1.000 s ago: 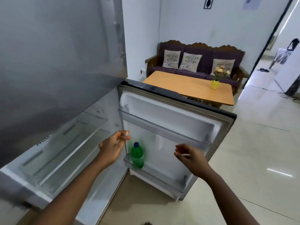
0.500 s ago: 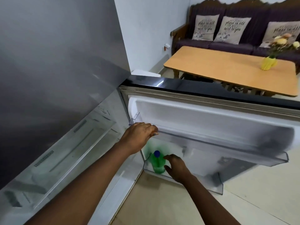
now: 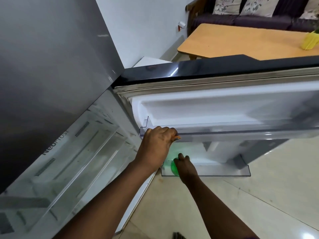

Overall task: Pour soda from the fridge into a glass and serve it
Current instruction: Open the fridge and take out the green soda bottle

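Note:
The fridge door stands wide open in front of me. A green soda bottle sits in the lowest door shelf, seen almost from above. My right hand reaches down into that shelf and is closed over the bottle's top, hiding the cap. My left hand rests on the rim of the upper door shelf, fingers curled over its edge. No glass is in view.
The fridge's grey body fills the left, with bare interior shelves below it. Behind the door are a wooden table with a yellow vase and a dark sofa. Tiled floor lies at the right.
I have leaned closer and looked further down. My right hand has dropped from beside the bottle onto its top. My left hand stays on the upper shelf rim.

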